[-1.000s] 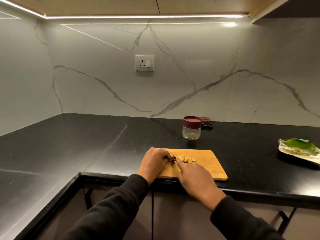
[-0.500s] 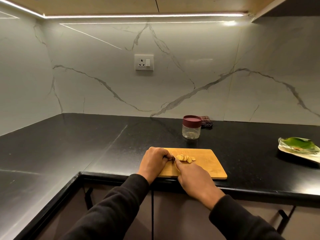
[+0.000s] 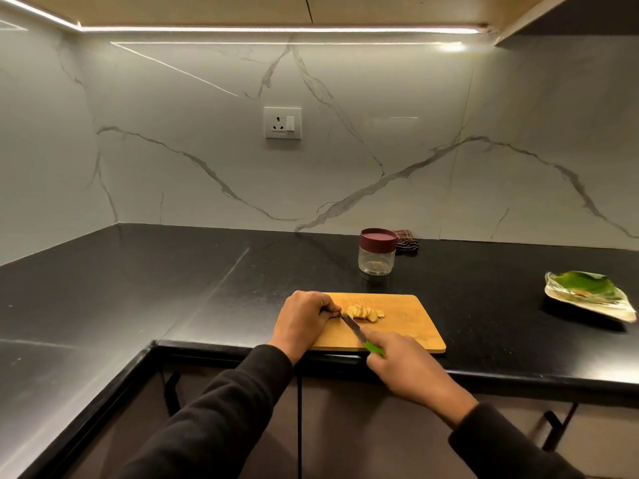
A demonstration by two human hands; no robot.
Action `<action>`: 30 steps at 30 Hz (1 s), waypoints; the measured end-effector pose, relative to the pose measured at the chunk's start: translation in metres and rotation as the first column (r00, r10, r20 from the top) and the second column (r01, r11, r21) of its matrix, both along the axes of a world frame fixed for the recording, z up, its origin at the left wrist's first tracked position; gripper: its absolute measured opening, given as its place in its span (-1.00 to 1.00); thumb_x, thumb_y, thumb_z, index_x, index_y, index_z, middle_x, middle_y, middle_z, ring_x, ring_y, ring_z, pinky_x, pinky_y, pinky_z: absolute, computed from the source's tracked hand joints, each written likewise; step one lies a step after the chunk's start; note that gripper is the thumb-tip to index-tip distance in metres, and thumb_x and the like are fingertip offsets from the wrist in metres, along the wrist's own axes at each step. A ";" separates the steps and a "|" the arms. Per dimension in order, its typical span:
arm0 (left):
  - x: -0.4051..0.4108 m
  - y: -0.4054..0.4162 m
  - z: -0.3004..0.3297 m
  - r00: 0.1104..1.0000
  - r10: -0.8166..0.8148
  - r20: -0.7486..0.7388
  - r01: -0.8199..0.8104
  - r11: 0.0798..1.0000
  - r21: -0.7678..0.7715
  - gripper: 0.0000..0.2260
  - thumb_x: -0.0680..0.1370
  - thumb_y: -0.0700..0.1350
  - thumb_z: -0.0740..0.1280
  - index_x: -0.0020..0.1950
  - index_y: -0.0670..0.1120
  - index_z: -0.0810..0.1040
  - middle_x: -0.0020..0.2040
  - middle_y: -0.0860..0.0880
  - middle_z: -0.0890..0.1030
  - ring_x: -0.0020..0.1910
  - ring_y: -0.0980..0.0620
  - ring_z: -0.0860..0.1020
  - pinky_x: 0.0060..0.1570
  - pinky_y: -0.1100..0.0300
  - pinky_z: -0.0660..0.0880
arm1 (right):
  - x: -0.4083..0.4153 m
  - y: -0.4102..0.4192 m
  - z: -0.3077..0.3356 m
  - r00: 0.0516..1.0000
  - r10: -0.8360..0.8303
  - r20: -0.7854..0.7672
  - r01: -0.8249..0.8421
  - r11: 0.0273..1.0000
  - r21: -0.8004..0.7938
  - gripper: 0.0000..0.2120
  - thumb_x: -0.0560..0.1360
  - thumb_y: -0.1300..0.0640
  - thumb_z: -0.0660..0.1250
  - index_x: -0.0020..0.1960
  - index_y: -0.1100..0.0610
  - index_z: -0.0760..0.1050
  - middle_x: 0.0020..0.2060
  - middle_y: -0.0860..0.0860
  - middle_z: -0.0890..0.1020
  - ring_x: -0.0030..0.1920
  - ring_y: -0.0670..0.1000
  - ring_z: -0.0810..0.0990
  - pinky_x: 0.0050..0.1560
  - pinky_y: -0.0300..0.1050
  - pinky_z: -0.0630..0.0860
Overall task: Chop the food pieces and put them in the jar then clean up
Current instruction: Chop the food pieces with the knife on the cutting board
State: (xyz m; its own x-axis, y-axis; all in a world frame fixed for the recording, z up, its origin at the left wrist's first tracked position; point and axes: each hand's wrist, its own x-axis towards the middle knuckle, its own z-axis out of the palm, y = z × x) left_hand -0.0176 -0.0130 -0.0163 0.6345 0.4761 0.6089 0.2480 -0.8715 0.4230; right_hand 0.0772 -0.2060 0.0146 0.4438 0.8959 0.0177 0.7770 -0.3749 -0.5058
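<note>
left hand: fingers curled on the last uncut bit of food at the left end of the cutting board, its grip clamped there.
food pieces: a short row of pale slices on the board, just right of that hand.
knife: blade tip at the uncut bit, green handle clamped in the right hand.
jar: behind the board on the black worktop, maroon lid on, nearly empty.
cloth: behind the jar.
plate: far right.
progress: chopping looks nearly done; filling the jar and cleaning remain.
</note>
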 end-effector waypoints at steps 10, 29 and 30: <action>0.001 0.002 -0.002 1.000 0.015 -0.021 -0.014 1.000 0.019 -0.95 0.53 -0.12 0.48 -0.05 -0.02 0.73 -0.08 0.07 0.72 -0.09 0.18 0.66 0.03 0.24 0.61 | 0.008 -0.014 0.005 0.824 -0.029 -0.566 0.074 0.996 0.057 -0.58 0.68 0.20 0.14 0.51 -0.07 0.35 -0.56 -0.10 0.39 -0.55 -0.14 0.30 -0.55 -0.24 0.24; 0.003 0.003 -0.001 0.993 0.018 -0.119 -0.014 0.999 0.029 -0.84 0.57 -0.05 0.42 0.14 0.12 0.63 0.04 0.13 0.69 0.02 0.19 0.63 0.06 0.22 0.60 | -0.008 -0.013 -0.007 0.996 -0.054 -0.078 0.067 0.983 0.173 -0.49 0.65 0.06 0.19 0.56 -0.18 0.21 -0.20 -0.09 0.60 -0.35 -0.13 0.47 -0.41 -0.25 0.36; 0.003 0.003 -0.002 0.992 0.015 -0.126 -0.011 1.000 0.027 -0.84 0.57 -0.04 0.42 0.14 0.12 0.62 0.04 0.14 0.68 0.02 0.19 0.62 0.06 0.22 0.59 | -0.008 -0.013 -0.008 0.996 -0.055 -0.071 0.066 0.983 0.170 -0.49 0.65 0.05 0.18 0.57 -0.19 0.20 -0.19 -0.09 0.60 -0.32 -0.13 0.47 -0.39 -0.24 0.37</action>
